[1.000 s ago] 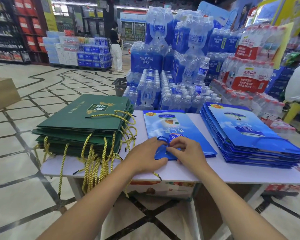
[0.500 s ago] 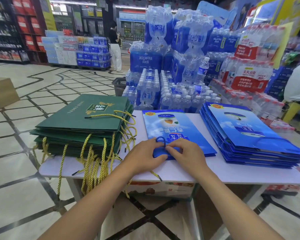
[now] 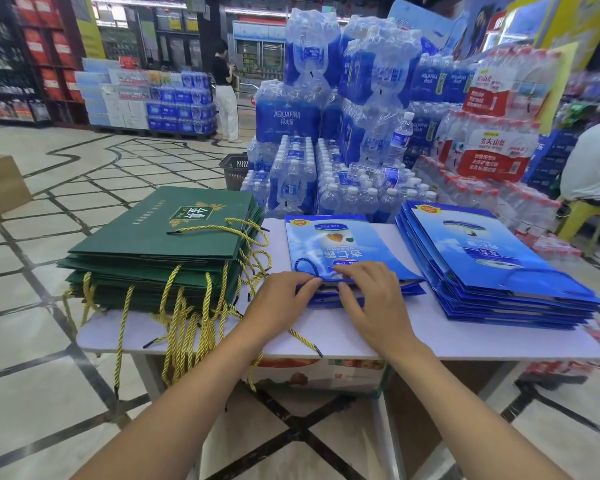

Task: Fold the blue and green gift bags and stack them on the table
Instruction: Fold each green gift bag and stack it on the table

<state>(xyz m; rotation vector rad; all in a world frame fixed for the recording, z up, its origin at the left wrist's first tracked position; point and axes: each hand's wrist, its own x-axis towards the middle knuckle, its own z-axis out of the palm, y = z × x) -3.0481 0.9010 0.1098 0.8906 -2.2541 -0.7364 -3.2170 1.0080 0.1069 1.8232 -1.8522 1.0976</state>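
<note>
A blue gift bag (image 3: 329, 240) lies flat in the middle of the white table (image 3: 465, 337). Its blue rope handle (image 3: 305, 266) rests on its near end. My left hand (image 3: 284, 299) grips the bag's near edge with curled fingers just below the handle. My right hand (image 3: 371, 299) pinches the same edge, fingers on the top panel and thumb under it. A stack of flat green gift bags (image 3: 160, 244) with gold rope handles fills the table's left side. A stack of flat blue gift bags (image 3: 482, 258) fills the right side.
Packs of bottled water (image 3: 326, 188) are piled right behind the table, with a black basket (image 3: 236, 168) beside them. A printed carton (image 3: 319, 372) stands under the table. One person stands at the back (image 3: 226, 91); another sits at the right (image 3: 593, 161) on a yellow stool (image 3: 582, 216).
Both hands have left the blue rope handle, which now lies on the bag. They have shifted to the bag's near edge, the right hand spreading over the top panel.
</note>
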